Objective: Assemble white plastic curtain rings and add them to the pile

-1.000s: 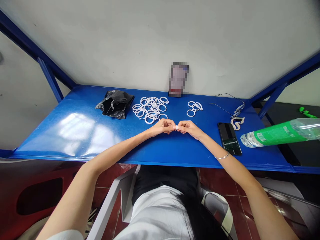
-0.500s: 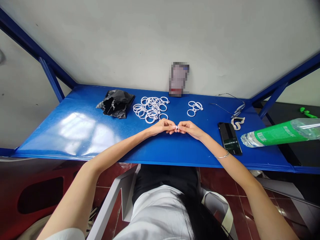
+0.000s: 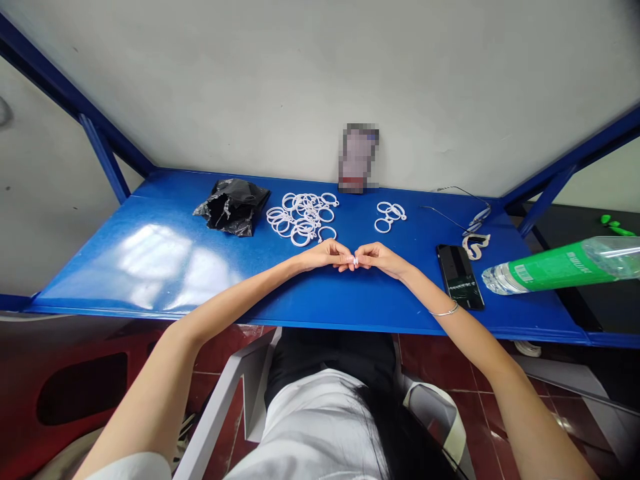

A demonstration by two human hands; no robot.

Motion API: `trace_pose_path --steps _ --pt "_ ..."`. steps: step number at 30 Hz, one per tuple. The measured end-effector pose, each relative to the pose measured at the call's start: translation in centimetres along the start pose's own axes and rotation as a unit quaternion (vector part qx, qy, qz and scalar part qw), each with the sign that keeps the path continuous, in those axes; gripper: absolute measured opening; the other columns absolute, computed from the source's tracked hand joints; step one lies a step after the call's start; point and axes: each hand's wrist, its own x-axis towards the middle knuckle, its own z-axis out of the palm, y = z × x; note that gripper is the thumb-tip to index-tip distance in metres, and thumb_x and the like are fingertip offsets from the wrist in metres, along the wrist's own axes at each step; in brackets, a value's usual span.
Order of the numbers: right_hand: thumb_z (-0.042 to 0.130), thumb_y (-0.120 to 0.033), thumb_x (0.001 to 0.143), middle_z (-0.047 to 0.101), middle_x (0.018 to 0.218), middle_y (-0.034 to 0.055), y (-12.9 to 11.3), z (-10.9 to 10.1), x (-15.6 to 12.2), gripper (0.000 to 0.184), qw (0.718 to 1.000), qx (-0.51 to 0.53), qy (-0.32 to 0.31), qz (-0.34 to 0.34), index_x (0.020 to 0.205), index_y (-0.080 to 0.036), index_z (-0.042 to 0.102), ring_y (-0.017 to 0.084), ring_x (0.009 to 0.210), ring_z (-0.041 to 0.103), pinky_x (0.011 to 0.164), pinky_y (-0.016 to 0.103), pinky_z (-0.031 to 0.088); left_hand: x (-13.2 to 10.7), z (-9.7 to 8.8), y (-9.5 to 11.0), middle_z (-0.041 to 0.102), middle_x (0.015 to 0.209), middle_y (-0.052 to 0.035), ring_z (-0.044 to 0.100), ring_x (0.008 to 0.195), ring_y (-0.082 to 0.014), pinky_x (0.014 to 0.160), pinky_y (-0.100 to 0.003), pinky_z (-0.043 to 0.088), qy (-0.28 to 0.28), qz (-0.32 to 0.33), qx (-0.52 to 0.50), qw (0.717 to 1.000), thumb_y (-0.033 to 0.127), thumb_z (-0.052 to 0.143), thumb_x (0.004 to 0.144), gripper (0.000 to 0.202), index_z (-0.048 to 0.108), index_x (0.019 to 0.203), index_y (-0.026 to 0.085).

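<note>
Head view: above the blue table [image 3: 310, 303], between its middle and its front edge, the left hand [image 3: 327, 255] and the right hand [image 3: 379, 260] meet, thumb and fingers of each pinching a small white piece [image 3: 355, 261], its shape mostly hidden by the fingertips. Toward the back edge, a pile of white rings [image 3: 306, 213] lies beyond the left hand and a smaller ring group [image 3: 395, 213] beyond the right, while a black phone [image 3: 457, 277] rests near the front right corner.
</note>
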Motion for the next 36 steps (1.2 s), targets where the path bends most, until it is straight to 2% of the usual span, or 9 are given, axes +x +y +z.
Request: trace_pose_path --steps 7,20,36 --pt "0.074 -0.044 0.075 0.067 0.073 0.0027 0.00 -0.15 0.06 0.029 1.000 -0.012 -0.005 0.005 0.073 -0.015 0.070 0.010 0.062 0.047 0.058 0.024 0.037 0.02 0.02 0.04 0.058 0.058 -0.0020 0.045 0.054 -0.0075 0.053 -0.021 0.032 0.008 -0.018 0.018 1.000 0.052 0.068 0.078 0.044 0.073 0.079 0.009" --pt "0.075 -0.044 0.074 0.063 0.065 0.0003 -0.22 -0.12 0.10 0.030 0.999 -0.034 -0.005 0.009 0.068 -0.015 0.070 0.009 0.058 0.044 0.057 0.024 0.036 0.18 0.06 -0.15 0.059 0.058 -0.0020 0.047 0.055 -0.0069 0.053 -0.020 0.034 0.024 -0.021 0.014 0.999 0.044 0.072 0.075 0.036 0.073 0.075 0.008" --pt "0.076 -0.043 0.071 0.066 0.066 0.0018 -0.50 -0.16 0.05 0.029 0.999 -0.044 -0.011 0.023 0.066 -0.015 0.071 0.009 0.057 0.046 0.055 0.024 0.035 0.22 0.27 0.24 0.056 0.054 -0.0003 0.045 0.052 -0.0063 0.051 -0.019 0.033 0.027 -0.024 0.038 0.999 0.047 0.072 0.073 0.039 0.073 0.075 0.008"
